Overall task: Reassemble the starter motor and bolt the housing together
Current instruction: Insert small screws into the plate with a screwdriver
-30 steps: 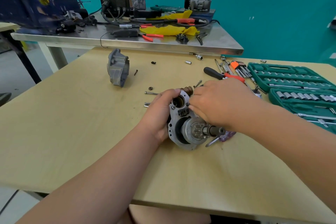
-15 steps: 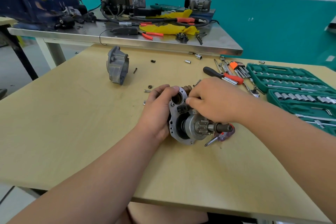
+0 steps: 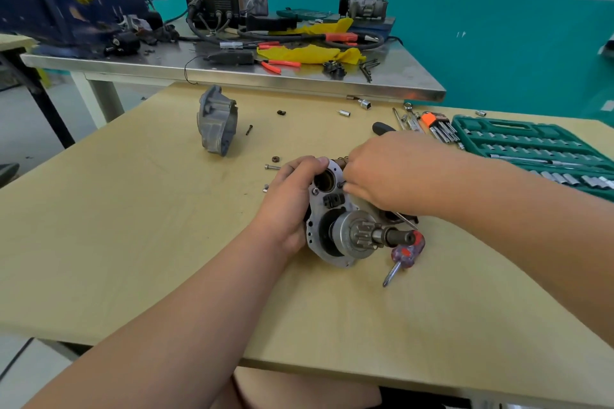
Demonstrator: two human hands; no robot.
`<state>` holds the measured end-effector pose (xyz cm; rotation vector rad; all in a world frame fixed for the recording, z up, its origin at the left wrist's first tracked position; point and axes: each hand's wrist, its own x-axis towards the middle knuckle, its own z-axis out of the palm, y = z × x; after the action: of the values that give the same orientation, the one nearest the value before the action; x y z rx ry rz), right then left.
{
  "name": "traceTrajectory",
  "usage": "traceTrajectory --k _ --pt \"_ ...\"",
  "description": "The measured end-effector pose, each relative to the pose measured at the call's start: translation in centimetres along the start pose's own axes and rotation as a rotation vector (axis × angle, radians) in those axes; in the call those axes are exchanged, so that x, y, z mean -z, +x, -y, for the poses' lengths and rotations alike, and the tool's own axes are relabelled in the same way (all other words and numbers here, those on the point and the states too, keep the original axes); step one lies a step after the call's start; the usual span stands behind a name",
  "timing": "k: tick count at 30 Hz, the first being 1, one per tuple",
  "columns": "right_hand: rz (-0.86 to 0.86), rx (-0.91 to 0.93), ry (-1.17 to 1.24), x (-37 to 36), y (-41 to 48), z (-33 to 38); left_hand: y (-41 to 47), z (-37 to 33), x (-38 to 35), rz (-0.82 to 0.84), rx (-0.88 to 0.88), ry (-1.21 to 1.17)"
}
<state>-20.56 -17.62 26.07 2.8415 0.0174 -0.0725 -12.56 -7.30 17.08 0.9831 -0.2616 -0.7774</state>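
Starter motor (image 3: 335, 232): bare metal. End plate dull grey w/ scuffs; pinion & shaft darker steel w/ slight sheen. Screw (image 3: 339, 183) at the plate's 1 o'clock: dark metal. Nose housing (image 3: 217, 121), 11 o'clock of the motor: cast metal, matt grey, grainy.

Table (image 3: 133, 242): pale wood-look top, smooth, matt. Screwdriver (image 3: 407, 251), 4 o'clock of the motor: translucent purple/red plastic handle, glossy; shaft bright metal.

Socket case (image 3: 498, 129), 2 o'clock: green plastic, semi-matt. Sockets (image 3: 564, 179) inside it: chrome, shiny. Hex-key holder (image 3: 428, 118): orange plastic.

Bench (image 3: 232, 73), 12 o'clock: stainless sheet, brushed, reflective. On it, yellow cloth (image 3: 305, 53), crumpled & matt, and pliers (image 3: 279, 65) w/ red plastic grips.
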Motion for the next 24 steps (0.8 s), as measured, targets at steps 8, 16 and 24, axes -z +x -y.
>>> traceTrajectory --k 8,16,24 --pt "0.009 -0.071 -0.005 -0.68 -0.67 -0.65 0.12 -0.15 0.17 -0.047 0.048 -0.03" --pt "0.003 0.108 -0.373 -0.96 -0.43 -0.63 0.11 -0.08 0.11 -0.058 0.089 0.021" --pt "0.055 0.143 -0.453 -0.28 -0.7 -0.51 0.31 -0.19 0.27 -0.016 0.108 0.045"
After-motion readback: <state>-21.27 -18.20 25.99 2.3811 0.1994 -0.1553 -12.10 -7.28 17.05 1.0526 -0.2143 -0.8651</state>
